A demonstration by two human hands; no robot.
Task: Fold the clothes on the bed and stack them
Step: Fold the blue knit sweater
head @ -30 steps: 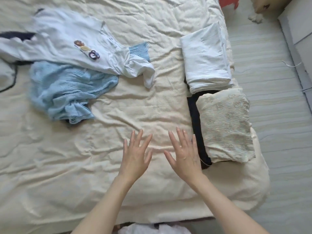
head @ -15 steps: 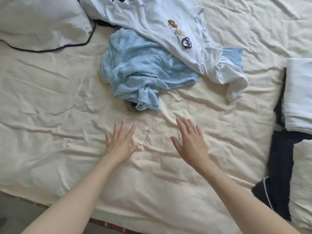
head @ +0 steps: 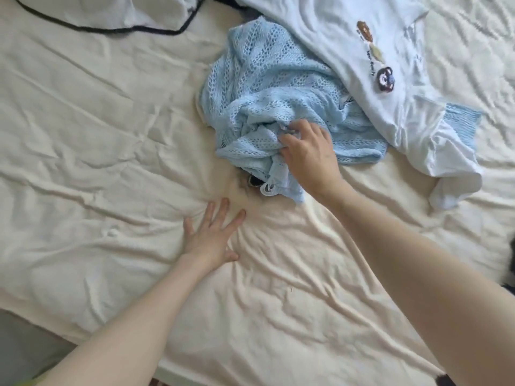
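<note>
crumpled pale-blue openwork knit (head: 267, 87), right hand (head: 309, 154) gripping

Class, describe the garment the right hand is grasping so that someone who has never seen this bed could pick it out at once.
Start at the cream bed sheet that fills the view. Near its middle lies a heap of clothes, and the right hand grips the crumpled blue knit top at the heap's near edge. Unlike the smooth white T-shirt with cartoon patches draped over its far side, it is pale blue with an openwork knit.

right hand (head: 309, 157) grips blue knit (head: 267, 87); left hand (head: 211, 235) flat on sheet (head: 83, 135).
</note>
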